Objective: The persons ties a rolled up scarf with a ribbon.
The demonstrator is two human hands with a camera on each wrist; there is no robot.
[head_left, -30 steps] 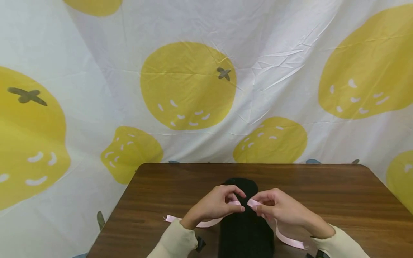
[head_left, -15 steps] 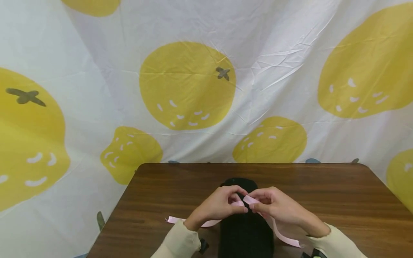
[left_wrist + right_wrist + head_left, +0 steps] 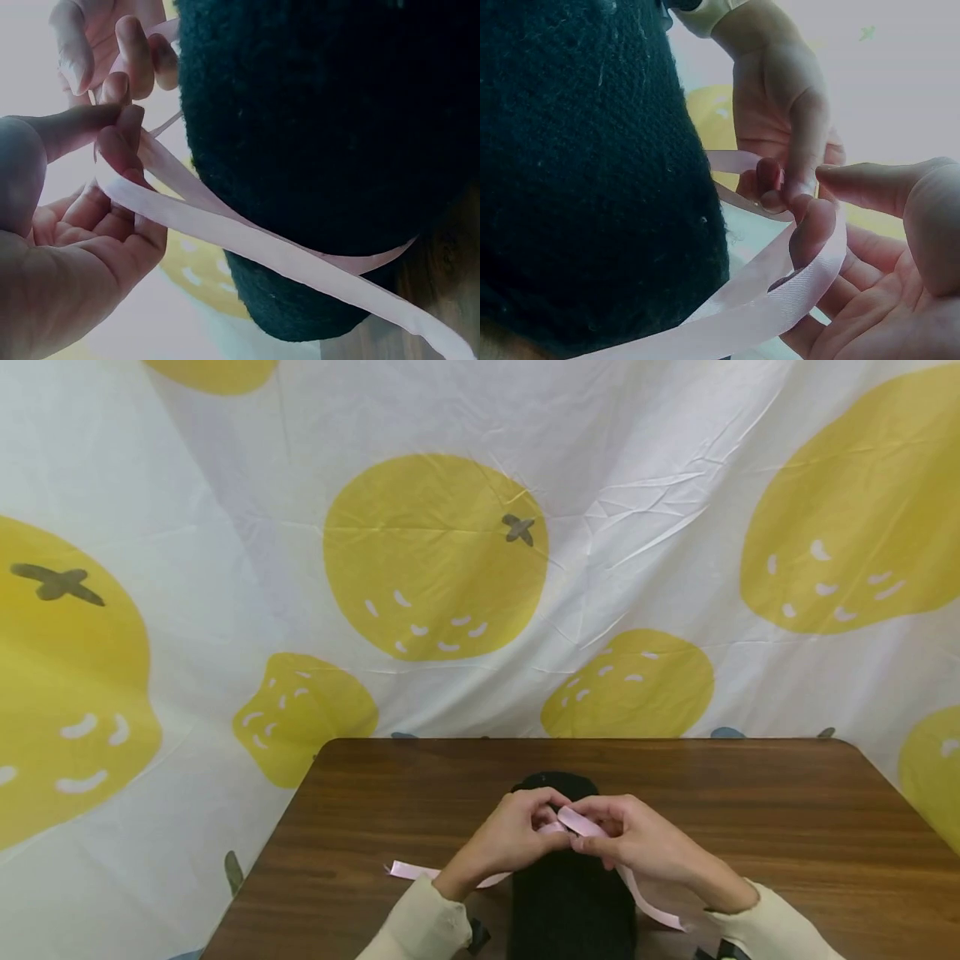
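A long, dark knitted or fuzzy object [image 3: 573,906] with a rounded far end lies on the table between my hands. A pink satin ribbon [image 3: 270,255] passes around it, and its two tails spread to either side. My left hand [image 3: 501,833] pinches one part of the ribbon between thumb and fingers, over the dark object. Close against it, my right hand [image 3: 647,842] pinches a folded loop of ribbon [image 3: 821,274]. In the head view the two ribbon parts overlap at the fingertips. The exact crossing there is partly hidden by the fingers.
The brown wood-grain table [image 3: 360,802] has its far edge in front of a white hanging cloth [image 3: 225,568] printed with yellow fruit. Cream sleeves [image 3: 427,920] cover both forearms, and black straps [image 3: 478,935] show near the wrists.
My right hand has moved left until its fingertips meet those of my left hand, bringing its ribbon loop over the other part. The right ribbon tail has shifted left too.
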